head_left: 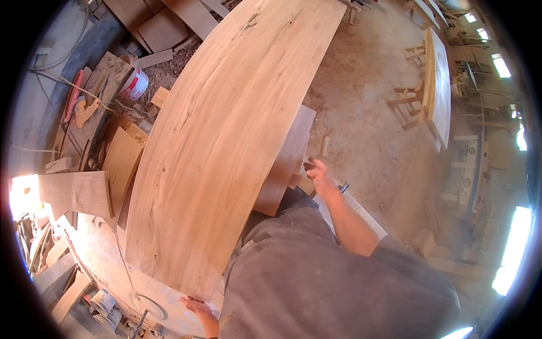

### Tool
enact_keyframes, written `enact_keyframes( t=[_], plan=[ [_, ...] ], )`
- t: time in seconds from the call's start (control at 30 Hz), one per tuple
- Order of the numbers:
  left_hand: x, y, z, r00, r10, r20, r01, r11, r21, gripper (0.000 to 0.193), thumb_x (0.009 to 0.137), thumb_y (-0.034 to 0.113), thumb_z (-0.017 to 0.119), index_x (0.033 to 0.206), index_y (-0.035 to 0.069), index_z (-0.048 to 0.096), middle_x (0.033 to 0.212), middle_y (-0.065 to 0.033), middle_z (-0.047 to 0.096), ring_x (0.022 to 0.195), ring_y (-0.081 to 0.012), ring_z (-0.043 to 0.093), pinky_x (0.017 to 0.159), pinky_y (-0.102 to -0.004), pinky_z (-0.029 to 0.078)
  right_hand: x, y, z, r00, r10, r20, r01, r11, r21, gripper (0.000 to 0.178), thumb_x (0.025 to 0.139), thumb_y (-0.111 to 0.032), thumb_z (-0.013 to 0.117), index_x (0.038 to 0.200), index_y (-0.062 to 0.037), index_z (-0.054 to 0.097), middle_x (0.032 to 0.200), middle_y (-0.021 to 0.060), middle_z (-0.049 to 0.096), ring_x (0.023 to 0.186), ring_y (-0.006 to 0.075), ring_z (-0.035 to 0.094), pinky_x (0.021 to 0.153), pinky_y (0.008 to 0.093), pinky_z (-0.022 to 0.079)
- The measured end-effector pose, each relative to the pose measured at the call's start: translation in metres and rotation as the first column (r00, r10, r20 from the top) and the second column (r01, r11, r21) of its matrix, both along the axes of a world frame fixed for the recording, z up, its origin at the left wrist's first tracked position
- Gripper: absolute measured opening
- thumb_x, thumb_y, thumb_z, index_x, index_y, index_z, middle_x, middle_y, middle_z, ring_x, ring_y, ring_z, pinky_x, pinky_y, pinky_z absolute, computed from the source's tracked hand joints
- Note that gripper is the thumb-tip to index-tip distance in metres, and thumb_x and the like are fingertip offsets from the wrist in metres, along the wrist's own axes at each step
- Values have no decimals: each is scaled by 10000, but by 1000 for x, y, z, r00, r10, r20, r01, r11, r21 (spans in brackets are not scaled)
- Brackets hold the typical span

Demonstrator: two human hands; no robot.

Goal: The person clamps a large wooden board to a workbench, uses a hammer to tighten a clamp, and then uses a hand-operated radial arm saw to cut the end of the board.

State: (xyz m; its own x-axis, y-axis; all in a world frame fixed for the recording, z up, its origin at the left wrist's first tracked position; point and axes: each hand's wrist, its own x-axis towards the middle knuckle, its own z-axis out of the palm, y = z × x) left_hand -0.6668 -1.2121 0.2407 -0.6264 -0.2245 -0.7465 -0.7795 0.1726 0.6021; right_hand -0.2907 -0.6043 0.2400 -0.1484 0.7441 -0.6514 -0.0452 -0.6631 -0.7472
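Observation:
A long, pale brown wooden panel (209, 147) with dark cracks and knots stretches away in front of me. At its near end my left hand (197, 308) lies against the edge, fingers stretched out and touching the wood. My right hand (320, 178) is raised beside the panel's right side, apart from it, with the fingers curled. Something small and dark shows at its fingertips, too small to name. Below the panel's right edge stands a darker board (287, 161), partly hidden under it.
Board offcuts (76, 192) and a white-and-red bucket (134, 85) crowd the left side. Another tabletop (437, 85) rests on wooden trestles at the far right. A small wood block (326, 146) lies on the dusty floor. A cable (125, 254) hangs at the lower left.

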Motion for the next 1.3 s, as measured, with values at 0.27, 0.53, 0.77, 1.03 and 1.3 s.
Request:
enact_keyframes(
  t=[0.27,0.53,0.77,1.03,1.3],
  plan=[
    [-20,32,8,995,-81,-65,88,988,127,789,967,658,279,1532,108,284,1588,-98,272,1431,-291,291,1179,-464,209,-45,70,17,974,-64,-216,42,994,-105,380,874,-105,624,1222,25,543,1126,142,618,1001,275,612,856,391,502],
    [-26,39,17,998,-67,14,64,986,152,725,988,626,241,1520,138,308,1563,-91,308,1408,-302,318,1163,-473,254,-90,55,28,875,-472,110,479,877,-49,170,870,-90,647,998,19,619,1002,116,623,919,242,618,799,392,516],
    [-36,49,17,996,-90,18,88,990,107,707,992,610,247,1505,129,322,1539,-92,329,1386,-297,337,1148,-464,271,-31,52,-40,712,-689,139,690,722,48,259,870,-144,688,1052,26,615,1023,150,638,910,280,632,791,429,534],
    [-42,46,24,990,-138,14,137,989,57,687,997,592,254,1488,118,337,1513,-93,353,1360,-292,359,1130,-454,291,128,5,-9,492,-852,177,853,513,100,450,896,-337,646,1165,19,591,1090,169,643,963,330,652,815,498,551],
    [-43,63,26,973,-231,28,232,973,-21,668,1002,574,261,1470,107,352,1486,-94,377,1334,-287,380,1113,-445,311,274,-193,-55,16,-908,418,962,127,240,372,903,-237,563,1150,39,592,1052,176,656,877,303,659,696,480,562]
  ],
)
